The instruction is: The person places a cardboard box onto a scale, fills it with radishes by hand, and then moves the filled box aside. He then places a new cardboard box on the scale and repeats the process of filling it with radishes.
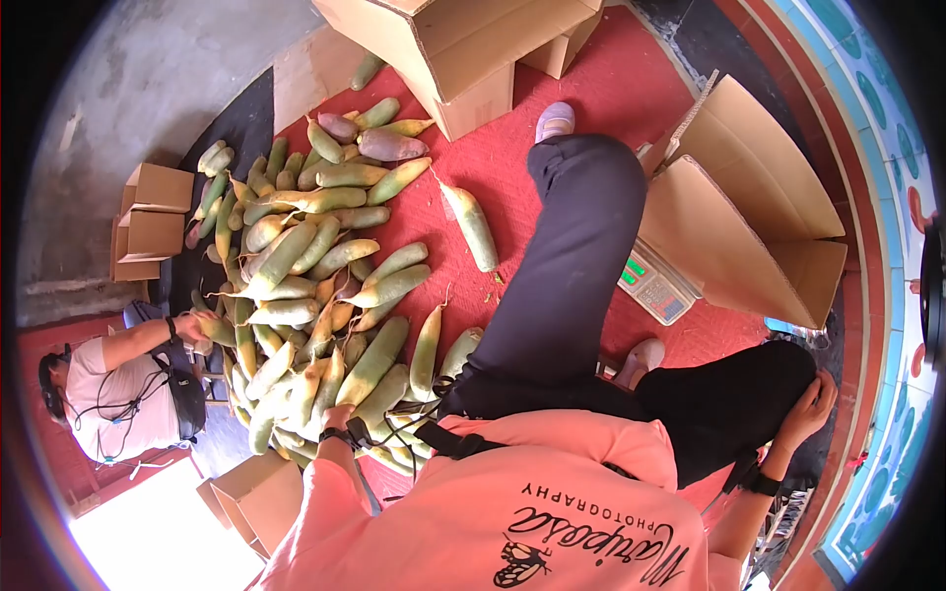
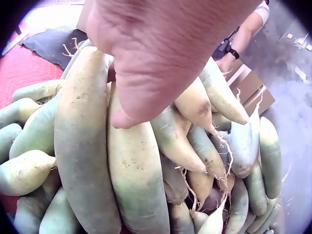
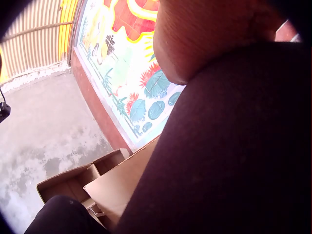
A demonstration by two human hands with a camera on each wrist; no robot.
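Note:
Low beside the wearer, the left hand is at the near edge of a large heap of green radishes. In the left wrist view this hand grips the pale upper end of a green radish. Its thumb lies on the front of the radish, and the other fingers are mostly hidden behind it. A second thick radish lies right alongside. The right hand rests on the wearer's right knee, holding nothing; in the right wrist view part of it shows above the dark trouser leg.
One radish lies apart on the red mat. A digital scale sits beside an open carton. Another large carton stands ahead. At left, another person reaches into the heap; smaller cartons stand behind it.

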